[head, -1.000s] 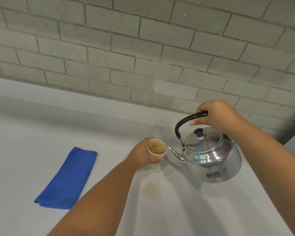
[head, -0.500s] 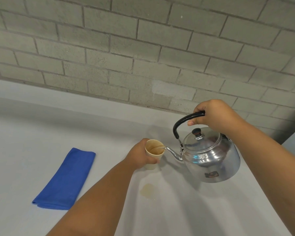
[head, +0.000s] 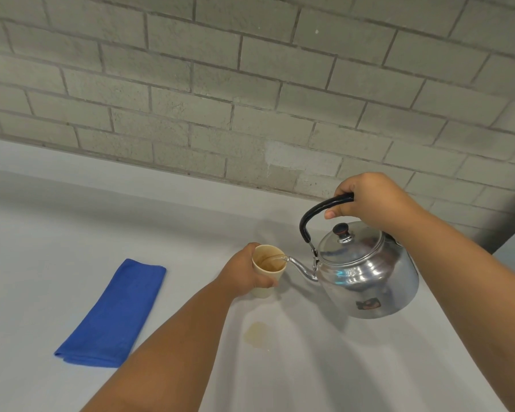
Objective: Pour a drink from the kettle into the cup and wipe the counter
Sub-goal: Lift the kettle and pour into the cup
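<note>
Your right hand [head: 372, 202] is closed around the kettle [head: 366, 272] handle at right of centre; your left hand [head: 244, 273] wraps the cup [head: 266, 270] at its spout. Bare counter [head: 42, 233] spreads left around the blue cloth [head: 116, 313]; a spill [head: 257, 334] lies below the cup.

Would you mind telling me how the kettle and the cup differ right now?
The kettle is shiny metal and much bigger; the cup is small, tan and paper-like. The kettle is tilted, held by its black handle in the right hand; the cup stands upright, gripped around its side by the left hand. The kettle has a lid; the cup is open-topped. Both are held.
</note>
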